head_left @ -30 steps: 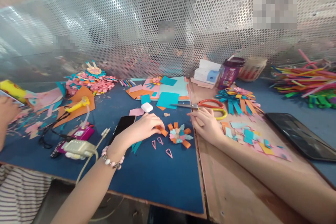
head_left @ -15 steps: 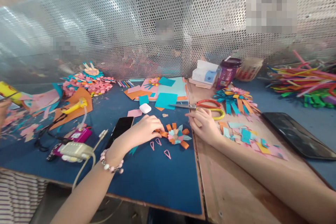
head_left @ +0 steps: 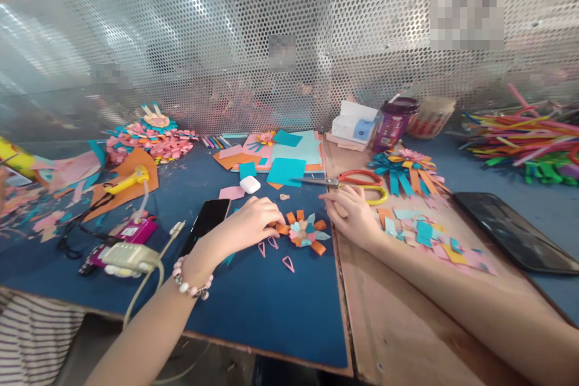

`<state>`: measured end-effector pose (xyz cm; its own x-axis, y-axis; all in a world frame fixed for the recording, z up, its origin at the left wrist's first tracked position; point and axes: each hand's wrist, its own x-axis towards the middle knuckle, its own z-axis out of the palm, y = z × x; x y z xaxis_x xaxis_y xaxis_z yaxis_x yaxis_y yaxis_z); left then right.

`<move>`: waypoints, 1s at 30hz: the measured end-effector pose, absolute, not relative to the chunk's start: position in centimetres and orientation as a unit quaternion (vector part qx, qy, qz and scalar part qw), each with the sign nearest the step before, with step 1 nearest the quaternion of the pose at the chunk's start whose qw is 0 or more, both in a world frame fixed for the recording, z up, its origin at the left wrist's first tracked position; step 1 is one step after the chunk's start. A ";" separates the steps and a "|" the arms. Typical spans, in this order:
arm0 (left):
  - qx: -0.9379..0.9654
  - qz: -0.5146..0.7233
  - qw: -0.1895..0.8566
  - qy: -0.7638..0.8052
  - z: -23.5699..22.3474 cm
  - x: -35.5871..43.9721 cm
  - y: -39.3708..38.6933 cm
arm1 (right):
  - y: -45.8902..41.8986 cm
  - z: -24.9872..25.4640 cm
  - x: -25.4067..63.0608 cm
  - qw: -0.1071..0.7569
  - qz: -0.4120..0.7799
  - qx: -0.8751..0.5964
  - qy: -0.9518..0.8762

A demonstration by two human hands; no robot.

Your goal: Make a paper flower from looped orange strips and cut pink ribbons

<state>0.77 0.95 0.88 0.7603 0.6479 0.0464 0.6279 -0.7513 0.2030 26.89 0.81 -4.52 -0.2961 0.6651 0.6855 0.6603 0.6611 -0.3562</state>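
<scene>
A paper flower [head_left: 304, 233] with orange outer loops and pale blue, pink and teal petals lies on the blue tabletop. My left hand [head_left: 259, 221], bracelet at the wrist, pinches the orange loop on the flower's left side; the fingertips are partly hidden. Just right of the flower, my right hand [head_left: 350, 212] rests on the table with its fingers loosely apart and nothing in them. Beyond it are scissors [head_left: 359, 179] with red and yellow handles, blades pointing left. Small pink paper loops [head_left: 288, 263] lie below the flower. Beside my left forearm is a black phone [head_left: 210, 220].
Teal paper squares [head_left: 286, 171] and a white case [head_left: 249, 184] lie behind my hands. At left are a yellow glue gun [head_left: 131, 182] and a power strip [head_left: 131, 258] with cords. Paper scraps [head_left: 425, 233], a purple cup [head_left: 394, 125] and a large dark phone [head_left: 515, 230] are at right.
Both hands stay almost in place at the flower and beside the scissors. The view has shifted very slightly, and the other person's hand at the far left edge has moved mostly out of view.
</scene>
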 end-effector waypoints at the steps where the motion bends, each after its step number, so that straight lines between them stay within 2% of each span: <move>1: 0.934 0.055 0.090 0.342 0.9 0.8 0.9 | 0.8 -4.5 26.9 0.427 0.002 -0.411 -0.806; 12: 0.934 0.056 0.101 0.338 0.6 0.8 1.1 | 0.6 -4.1 26.9 0.429 0.005 -0.401 -0.809; 21: 0.937 0.058 0.091 0.332 0.6 0.8 1.1 | -1.8 -2.7 25.9 0.351 -0.005 -0.195 -0.916; 30: 0.941 0.065 0.089 0.320 0.5 0.8 1.0 | -2.4 -2.7 24.9 0.343 0.012 -0.169 -0.924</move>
<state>0.84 1.00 0.50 0.7866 0.6141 0.0648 0.5912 -0.7793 0.2080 24.95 -2.39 -2.74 -0.7077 0.3196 0.6301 0.3036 0.9429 -0.1372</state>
